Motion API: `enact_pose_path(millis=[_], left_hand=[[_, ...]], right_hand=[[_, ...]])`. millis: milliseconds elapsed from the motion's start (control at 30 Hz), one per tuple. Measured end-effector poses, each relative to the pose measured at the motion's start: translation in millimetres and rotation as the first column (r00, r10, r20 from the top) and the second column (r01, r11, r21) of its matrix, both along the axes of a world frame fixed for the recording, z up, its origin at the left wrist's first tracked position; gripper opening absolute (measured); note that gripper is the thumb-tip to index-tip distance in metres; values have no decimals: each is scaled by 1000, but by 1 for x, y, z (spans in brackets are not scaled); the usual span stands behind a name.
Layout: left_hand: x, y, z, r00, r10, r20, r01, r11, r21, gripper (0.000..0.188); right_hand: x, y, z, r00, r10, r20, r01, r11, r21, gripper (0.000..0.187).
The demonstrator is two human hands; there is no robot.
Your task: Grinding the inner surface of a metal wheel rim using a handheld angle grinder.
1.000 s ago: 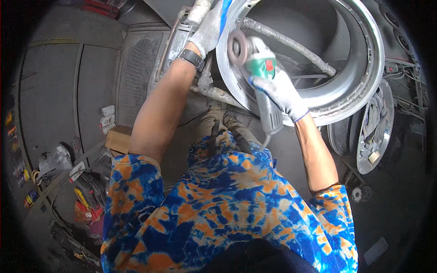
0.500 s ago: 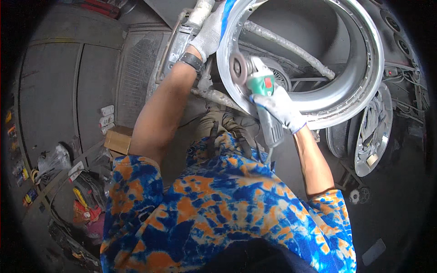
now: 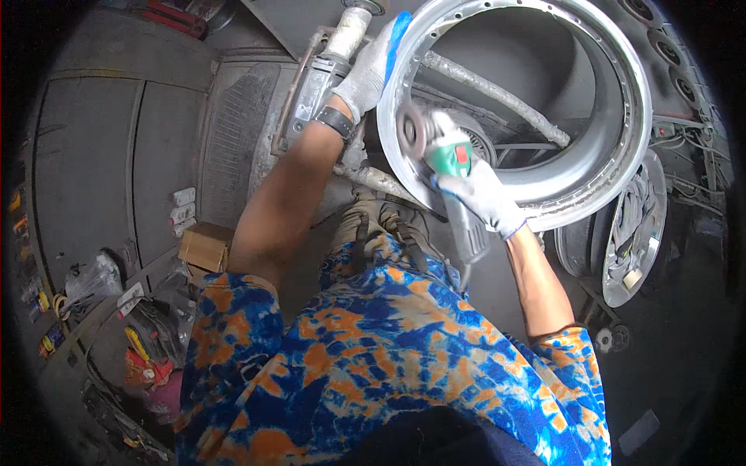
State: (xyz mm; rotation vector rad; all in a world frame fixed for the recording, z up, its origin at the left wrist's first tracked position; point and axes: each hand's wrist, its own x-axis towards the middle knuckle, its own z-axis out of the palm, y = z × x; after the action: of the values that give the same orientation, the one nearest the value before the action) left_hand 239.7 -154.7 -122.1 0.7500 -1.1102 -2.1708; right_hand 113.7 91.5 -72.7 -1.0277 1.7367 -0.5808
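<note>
A large silver wheel rim (image 3: 628,159) stands in front of me, its open centre facing up toward me. My left hand (image 3: 371,78), in a white glove with blue on the palm side, lies along the rim's outer left edge with fingers stretched upward. My right hand (image 3: 483,198), gloved in white, is wrapped round the body of a green and grey angle grinder (image 3: 451,158). The grinder's round abrasive disc (image 3: 412,132) is at the lower left inner edge of the rim; blur hides whether they touch. A cord leaves the grinder's lower end.
Left of the rim stands a dusty metal machine frame (image 3: 317,87) with a whitish roller (image 3: 347,35). A pale bar (image 3: 497,85) shows through the rim's opening. At lower left are a cardboard box (image 3: 207,247) and bagged items. Another rim (image 3: 651,233) leans at right, near cables.
The whole view has shifted slightly, showing more of the rim's top and my left fingertips. My right hand and the grinder stay at the rim's lower left, with only a small shift.
</note>
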Motion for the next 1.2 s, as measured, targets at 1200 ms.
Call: enact_pose_path(millis=[1200], left_hand=[[6, -3, -5, 997, -63, -38, 50, 960, -276, 43]], right_hand=[[11, -5, -14, 993, -112, -27, 103, 967, -233, 56]])
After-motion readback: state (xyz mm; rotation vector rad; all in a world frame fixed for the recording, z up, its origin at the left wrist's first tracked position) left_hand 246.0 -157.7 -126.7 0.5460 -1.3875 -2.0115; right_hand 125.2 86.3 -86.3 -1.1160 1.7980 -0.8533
